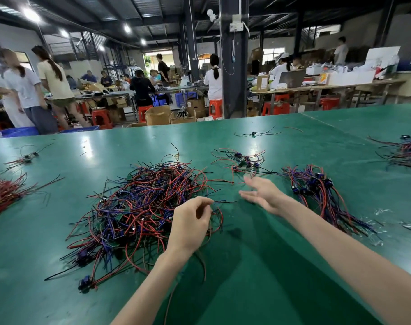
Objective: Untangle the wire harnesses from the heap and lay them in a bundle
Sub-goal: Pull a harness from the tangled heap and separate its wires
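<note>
A heap (139, 207) and a bundle (321, 195) of wires
The left grip (190, 224) pinches a wire (223, 202), heap at its 9 o'clock. The right grip (263, 193) is spread flat, holding nothing, bundle at its 3 o'clock.

No text, label or number legible. Any print on the cardboard boxes (158, 115) beyond the green table's (246, 266) far edge is too blurred to read.
</note>
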